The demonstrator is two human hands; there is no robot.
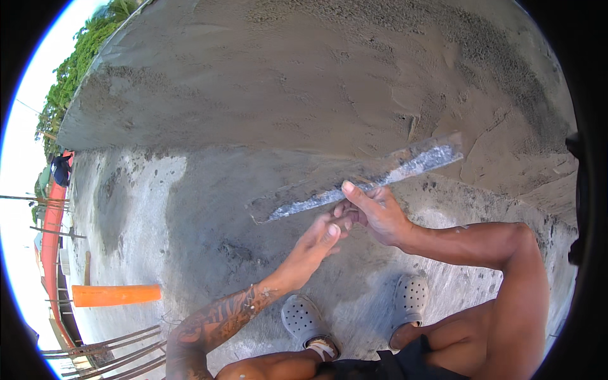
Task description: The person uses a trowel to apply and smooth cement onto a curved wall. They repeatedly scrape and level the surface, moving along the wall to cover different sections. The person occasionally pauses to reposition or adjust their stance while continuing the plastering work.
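Note:
A long, flat straightedge (373, 179), smeared with wet mortar and with a speckled silvery strip along it, is held tilted, its right end higher. My right hand (382, 215) grips it near the middle of its lower edge, thumb on the upper face and fingers underneath. My left hand (315, 239) is just below and to the left, close against the right fingers. Its fingers are curled with the thumb pressed over them; what they hold, if anything, is hidden. Beyond the straightedge rises a grey wall (272, 82) coated in wet mortar, smooth in places and rough at right.
Grey concrete floor (139, 221) with damp patches and mortar crumbs runs along the wall. An orange pipe (117, 295) stands out at left, above several steel rods (126, 354). A person in dark clothing (61, 170) is far left. My feet wear pale clogs (304, 318).

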